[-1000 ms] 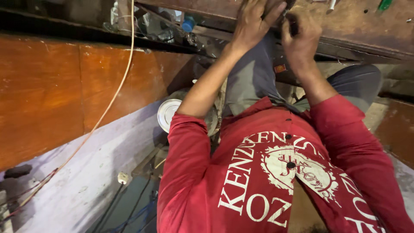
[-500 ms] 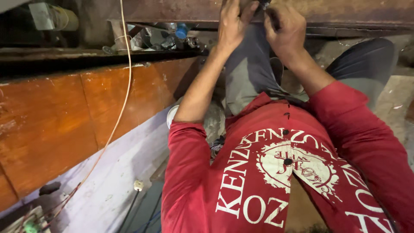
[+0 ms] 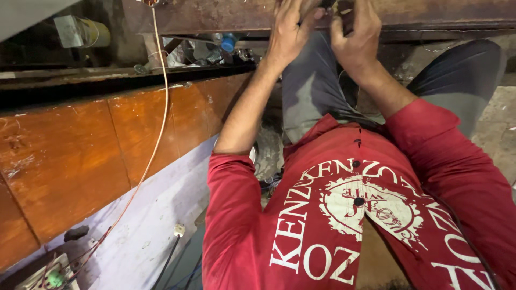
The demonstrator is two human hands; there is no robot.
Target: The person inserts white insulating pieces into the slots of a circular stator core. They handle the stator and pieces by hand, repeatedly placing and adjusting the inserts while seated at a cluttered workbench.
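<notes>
Up at the top edge of the head view, the left hand point(image 3: 290, 29) and right hand point(image 3: 356, 37) meet at a rusty metal beam point(image 3: 215, 16), fingers curled together around something small and dark, too hidden to identify.

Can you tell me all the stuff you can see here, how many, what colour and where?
metal beam: one, rusty brown, along the top edge
small dark part: one, between both hands at the beam, too hidden to identify
wooden panel: one, orange-brown, left side
thin wire: one, orange, hanging down across the panel
bottle cap: one, blue, among clutter at top
plug: one, white, bottom left
shirt: one, red with white print, centre
left hand: one, at the beam
right hand: one, at the beam
</notes>
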